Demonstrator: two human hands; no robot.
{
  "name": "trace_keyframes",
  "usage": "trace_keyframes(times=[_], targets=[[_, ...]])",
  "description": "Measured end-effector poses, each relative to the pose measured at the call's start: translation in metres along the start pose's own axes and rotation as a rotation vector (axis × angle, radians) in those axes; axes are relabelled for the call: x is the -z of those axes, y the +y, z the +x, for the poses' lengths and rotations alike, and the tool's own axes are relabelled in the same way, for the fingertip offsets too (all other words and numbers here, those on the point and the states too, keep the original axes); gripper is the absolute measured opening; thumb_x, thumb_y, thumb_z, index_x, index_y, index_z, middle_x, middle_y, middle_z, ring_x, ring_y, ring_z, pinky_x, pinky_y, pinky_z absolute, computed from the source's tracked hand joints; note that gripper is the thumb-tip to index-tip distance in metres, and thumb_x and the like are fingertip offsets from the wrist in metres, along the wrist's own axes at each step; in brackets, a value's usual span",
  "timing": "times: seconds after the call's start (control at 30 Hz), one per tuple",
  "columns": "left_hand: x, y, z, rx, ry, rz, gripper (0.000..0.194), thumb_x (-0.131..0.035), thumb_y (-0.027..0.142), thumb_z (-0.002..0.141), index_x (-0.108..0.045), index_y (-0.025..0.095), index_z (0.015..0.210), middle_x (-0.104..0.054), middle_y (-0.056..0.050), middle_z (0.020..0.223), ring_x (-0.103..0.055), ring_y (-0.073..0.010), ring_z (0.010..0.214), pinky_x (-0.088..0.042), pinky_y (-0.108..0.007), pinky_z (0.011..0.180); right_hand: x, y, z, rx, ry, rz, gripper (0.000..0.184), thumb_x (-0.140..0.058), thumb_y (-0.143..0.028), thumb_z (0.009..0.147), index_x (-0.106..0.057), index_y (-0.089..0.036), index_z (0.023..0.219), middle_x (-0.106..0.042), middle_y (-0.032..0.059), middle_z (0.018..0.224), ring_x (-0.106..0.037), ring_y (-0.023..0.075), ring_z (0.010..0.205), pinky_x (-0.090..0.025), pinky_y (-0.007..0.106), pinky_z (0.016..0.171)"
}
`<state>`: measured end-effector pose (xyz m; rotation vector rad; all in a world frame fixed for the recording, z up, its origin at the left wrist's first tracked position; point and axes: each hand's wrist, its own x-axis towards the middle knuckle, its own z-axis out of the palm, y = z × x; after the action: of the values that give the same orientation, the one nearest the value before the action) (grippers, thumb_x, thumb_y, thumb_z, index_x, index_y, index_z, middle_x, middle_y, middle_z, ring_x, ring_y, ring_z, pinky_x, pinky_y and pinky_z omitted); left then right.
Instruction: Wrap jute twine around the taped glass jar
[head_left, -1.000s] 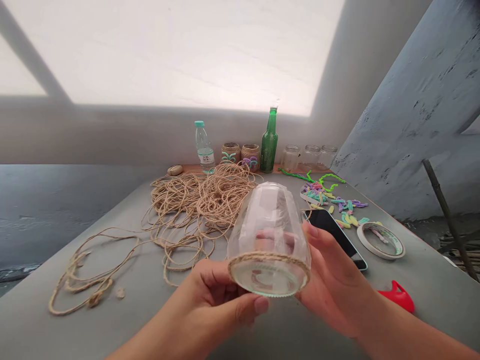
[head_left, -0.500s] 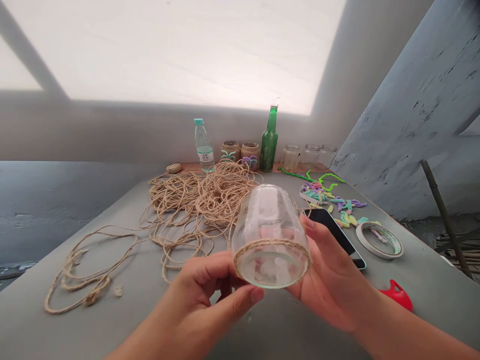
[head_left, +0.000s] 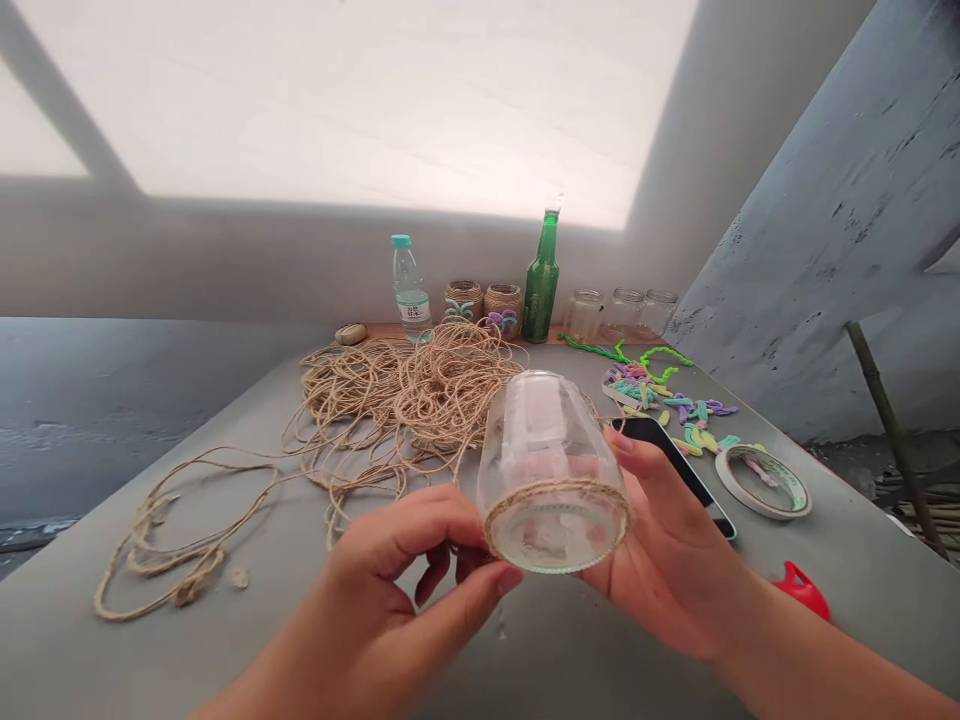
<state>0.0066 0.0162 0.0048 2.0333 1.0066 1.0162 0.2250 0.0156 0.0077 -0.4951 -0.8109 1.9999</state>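
A clear glass jar [head_left: 551, 425] is tilted, with its base toward me and its mouth pointing away. A ring of jute twine [head_left: 559, 490] runs around it close to the base. My right hand [head_left: 660, 530] is wrapped round the jar's right side and underside, thumb up along the wall. At the lower left edge of the base, my left hand [head_left: 420, 560] is closed with thumb and fingers pinched by the twine. Its fingertips are partly hidden behind the jar. Behind the jar lies a big tangled heap of jute twine [head_left: 442, 385].
Along the back stand a water bottle [head_left: 411, 290], two twine-wrapped jars [head_left: 502, 308], a green bottle [head_left: 540, 290] and three glass jars [head_left: 585, 315]. At right lie fuzzy coloured pieces [head_left: 637, 385], a phone [head_left: 675, 460], a tape roll [head_left: 763, 482] and a red object [head_left: 802, 590].
The jar and my right hand have shifted slightly right in view. My left fingers have slid a little along the lower left edge of the base. The grips look much the same.
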Motion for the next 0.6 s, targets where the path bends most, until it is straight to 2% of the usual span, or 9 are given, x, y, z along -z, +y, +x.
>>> trace_keyframes(times=[0.13,0.23,0.4,0.6], targets=[[0.005,-0.001,-0.001,-0.158,0.051,0.036,0.012,-0.071,0.016,0.091,-0.077,0.026,0.087,-0.072,0.004,0.073,-0.067,-0.0115,0.063,-0.053,-0.019,0.053,0.001,-0.002,-0.001,-0.023,0.034,-0.031,0.052,-0.053,-0.06,0.104,-0.077,-0.02,0.128,-0.08,0.0122,0.12,-0.074,0.0308,0.119,-0.057,0.043,0.107],[0.01,-0.002,-0.003,-0.24,0.088,0.132,0.013,-0.074,0.013,0.089,-0.077,0.025,0.091,-0.071,0.005,0.076,-0.065,-0.008,0.06,-0.052,-0.015,0.052,0.002,-0.003,-0.002,-0.021,0.062,-0.04,0.05,-0.054,-0.06,0.104,-0.077,-0.023,0.129,-0.08,0.0112,0.121,-0.073,0.0304,0.121,-0.057,0.041,0.108],[0.014,-0.002,-0.007,-0.331,0.09,0.229,0.016,-0.073,0.007,0.091,-0.075,0.023,0.095,-0.07,0.005,0.083,-0.068,-0.0051,0.068,-0.055,-0.011,0.065,0.004,-0.002,0.0,-0.017,0.05,0.003,0.05,-0.048,-0.055,0.108,-0.074,-0.019,0.133,-0.08,0.0118,0.121,-0.072,0.0295,0.122,-0.053,0.045,0.112],[0.018,-0.002,-0.011,-0.393,0.086,0.302,0.021,-0.071,0.008,0.094,-0.076,0.026,0.105,-0.069,0.005,0.09,-0.069,-0.0041,0.074,-0.055,-0.009,0.072,0.005,-0.002,0.001,-0.049,0.002,-0.016,0.053,-0.046,-0.056,0.108,-0.075,-0.018,0.132,-0.08,0.0136,0.121,-0.072,0.0306,0.123,-0.05,0.047,0.114]])
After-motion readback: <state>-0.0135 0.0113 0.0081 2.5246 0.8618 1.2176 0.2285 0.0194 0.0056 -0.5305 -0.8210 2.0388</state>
